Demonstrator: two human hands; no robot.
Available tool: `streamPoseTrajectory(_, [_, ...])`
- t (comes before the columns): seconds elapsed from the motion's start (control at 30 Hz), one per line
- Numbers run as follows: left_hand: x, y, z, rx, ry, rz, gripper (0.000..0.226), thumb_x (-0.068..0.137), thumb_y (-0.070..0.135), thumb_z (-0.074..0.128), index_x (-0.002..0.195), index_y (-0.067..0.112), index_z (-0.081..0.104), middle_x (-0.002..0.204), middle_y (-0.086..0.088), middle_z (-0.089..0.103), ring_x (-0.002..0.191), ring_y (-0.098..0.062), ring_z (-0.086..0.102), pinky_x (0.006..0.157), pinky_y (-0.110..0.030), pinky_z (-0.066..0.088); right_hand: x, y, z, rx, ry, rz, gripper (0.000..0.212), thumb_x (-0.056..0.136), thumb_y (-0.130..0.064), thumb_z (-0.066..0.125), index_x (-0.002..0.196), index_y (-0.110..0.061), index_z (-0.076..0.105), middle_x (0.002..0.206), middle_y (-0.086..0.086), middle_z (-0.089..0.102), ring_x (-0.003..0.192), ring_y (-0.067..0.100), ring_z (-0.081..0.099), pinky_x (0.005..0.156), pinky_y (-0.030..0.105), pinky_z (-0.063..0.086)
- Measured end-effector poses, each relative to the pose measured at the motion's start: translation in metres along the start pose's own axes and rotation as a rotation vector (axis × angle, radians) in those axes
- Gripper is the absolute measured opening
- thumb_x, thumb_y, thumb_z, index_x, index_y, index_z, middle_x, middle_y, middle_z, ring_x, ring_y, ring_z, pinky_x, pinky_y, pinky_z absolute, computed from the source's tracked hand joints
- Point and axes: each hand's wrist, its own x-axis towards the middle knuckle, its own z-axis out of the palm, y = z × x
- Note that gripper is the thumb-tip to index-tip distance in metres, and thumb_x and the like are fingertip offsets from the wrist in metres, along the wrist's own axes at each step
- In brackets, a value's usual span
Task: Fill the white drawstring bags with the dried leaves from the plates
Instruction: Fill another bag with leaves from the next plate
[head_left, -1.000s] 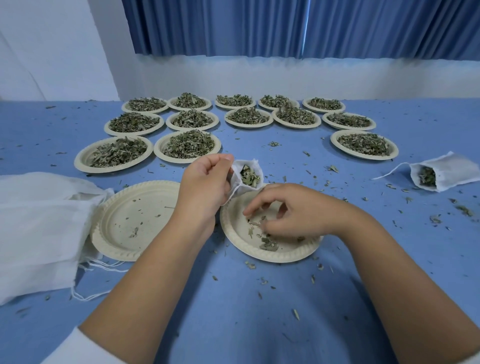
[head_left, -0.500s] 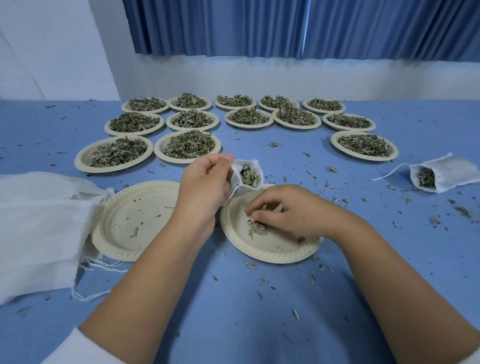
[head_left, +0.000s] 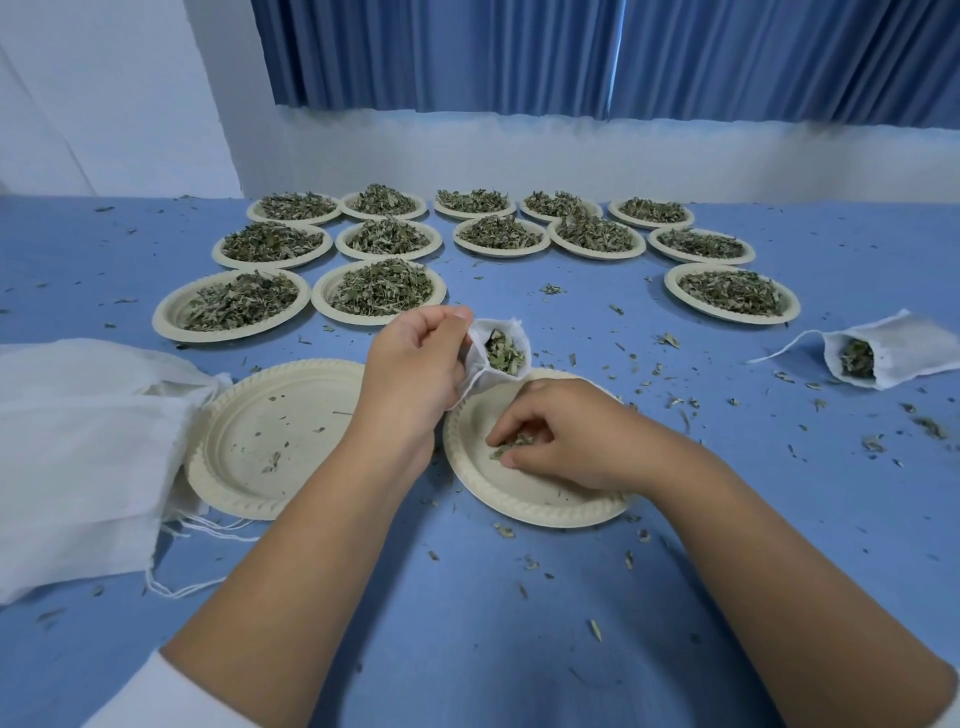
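My left hand (head_left: 415, 364) holds a small white drawstring bag (head_left: 496, 356) by its rim, mouth open and dried leaves showing inside. The bag hangs over the far edge of a nearly bare paper plate (head_left: 524, 499). My right hand (head_left: 566, 441) rests on that plate, fingertips pinched on a small clump of dried leaves (head_left: 511, 446). A second scraped plate (head_left: 270, 441) lies to the left. Several plates heaped with leaves (head_left: 379, 291) stand in rows farther back.
A stack of white bags (head_left: 78, 457) with loose strings lies at the left. One filled bag (head_left: 883, 353) lies on its side at the right. Leaf crumbs are scattered over the blue tablecloth (head_left: 467, 623). A white wall and blue curtain are behind.
My right hand has swept the last leaves on the plate together and drawn them under its fingertips. My left hand and the bag have stayed in place.
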Motion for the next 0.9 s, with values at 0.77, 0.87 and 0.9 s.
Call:
streamPoseTrajectory(0.77, [-0.003, -0.005, 0.005, 0.175, -0.100, 0.029, 0.015, 0.099, 0.021, 0.054, 0.089, 0.016, 0.064, 0.040, 0.016, 0.045, 0.034, 0.000, 0.036, 0.040, -0.011, 0.030, -0.001, -0.015, -0.011, 0.693, 0.609, -0.093, 0.028, 0.081, 0.002, 0.074, 0.087, -0.025, 0.069, 0.085, -0.006, 0.070, 0.076, 0.005, 0.066, 0.073, 0.018, 0.054])
streamPoseTrajectory(0.87, [-0.003, -0.003, 0.007, 0.138, -0.115, 0.003, 0.016, 0.099, 0.017, 0.052, 0.092, 0.010, 0.064, 0.039, 0.016, 0.046, 0.032, 0.001, 0.038, 0.036, -0.008, 0.029, 0.002, -0.019, 0.001, 0.487, 0.683, -0.082, 0.034, 0.080, -0.003, 0.074, 0.085, -0.034, 0.062, 0.093, -0.008, 0.063, 0.078, 0.002, 0.063, 0.071, 0.013, 0.050])
streamPoseTrajectory(0.9, [-0.003, -0.003, 0.006, 0.128, -0.114, -0.010, 0.016, 0.099, 0.017, 0.052, 0.096, 0.009, 0.065, 0.039, 0.016, 0.047, 0.032, 0.001, 0.038, 0.036, -0.009, 0.029, 0.003, -0.019, 0.002, 0.446, 0.706, -0.081, 0.033, 0.079, -0.002, 0.075, 0.084, -0.031, 0.060, 0.093, -0.008, 0.060, 0.077, 0.000, 0.061, 0.069, 0.010, 0.048])
